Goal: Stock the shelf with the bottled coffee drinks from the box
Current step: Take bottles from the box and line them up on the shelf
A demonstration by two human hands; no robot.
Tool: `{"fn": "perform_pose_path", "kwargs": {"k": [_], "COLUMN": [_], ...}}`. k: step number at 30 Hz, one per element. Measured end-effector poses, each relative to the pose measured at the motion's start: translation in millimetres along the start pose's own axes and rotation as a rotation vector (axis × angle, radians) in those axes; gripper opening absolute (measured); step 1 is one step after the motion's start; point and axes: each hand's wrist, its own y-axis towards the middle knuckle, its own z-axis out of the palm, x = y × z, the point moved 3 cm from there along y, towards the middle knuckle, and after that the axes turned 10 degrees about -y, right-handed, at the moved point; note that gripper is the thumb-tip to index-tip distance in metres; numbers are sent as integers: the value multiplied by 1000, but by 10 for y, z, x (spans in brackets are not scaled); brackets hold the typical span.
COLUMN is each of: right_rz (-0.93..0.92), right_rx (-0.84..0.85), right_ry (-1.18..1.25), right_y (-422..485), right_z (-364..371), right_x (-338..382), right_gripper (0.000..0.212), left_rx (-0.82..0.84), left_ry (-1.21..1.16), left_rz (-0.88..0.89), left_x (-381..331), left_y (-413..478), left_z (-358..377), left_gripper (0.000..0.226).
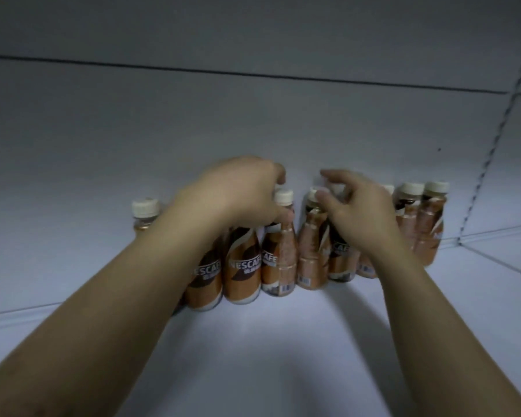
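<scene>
Several bottled coffee drinks with brown labels and cream caps stand in a row at the back of the white shelf [283, 341]. My left hand [241, 191] reaches over the left part of the row. Its fingers curl over the top of a coffee bottle [278, 257], with the thumb against the bottle's neck. My right hand [355, 209] hovers over the middle bottles with loosely spread fingers, the thumb close to the cap of another bottle [310, 254], holding nothing. A lone bottle [145, 215] stands at the far left. The box is out of view.
The shelf's white back panel [253, 115] rises right behind the bottles. A slotted upright [494, 145] and a side shelf edge are at the right. Bare shelf surface lies in front of the row and to its left.
</scene>
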Motion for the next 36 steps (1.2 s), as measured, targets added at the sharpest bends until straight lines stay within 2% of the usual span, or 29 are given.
{"fn": "perform_pose_path", "kwargs": {"k": [4,7,10,13,19,20,22,24,27,32,36], "right_rz": [2,24,15,38,136,129,73,35,28,47,47], "right_rx": [64,16,-6,79,302,309,268,176,60,30,78], "right_ry": [18,-35,-59,89,488,477,292,86,-66,-10,82], "right_y": [-24,17,53,91,91,92,88,76,85,125,116], "right_z": [109,103,121,135,132,118,64,18,14,6,46], "right_x": [-56,-35,-12,-55,-154,-158,-136,-76,10,-15,-26], "right_gripper": [41,47,42,36,37,36,36,46,51,37,33], "left_rx": [93,63,-6,-104,-128,-132,-157,-185,-143,-95,-90], "left_ry": [-8,-71,-85,-5,23,24,32,73,95,34,-4], "left_rz": [-15,1,-15,-46,-123,-125,-122,-97,-40,-38,-64], "left_x": [-60,-11,9,-52,-39,-46,-66,-67,-26,-13,-10], "left_y": [267,315,323,346,354,348,339,341,337,294,288], "left_z": [99,123,137,167,195,194,205,220,217,184,173], "left_gripper": [52,39,36,50,47,46,46,50,56,45,45]}}
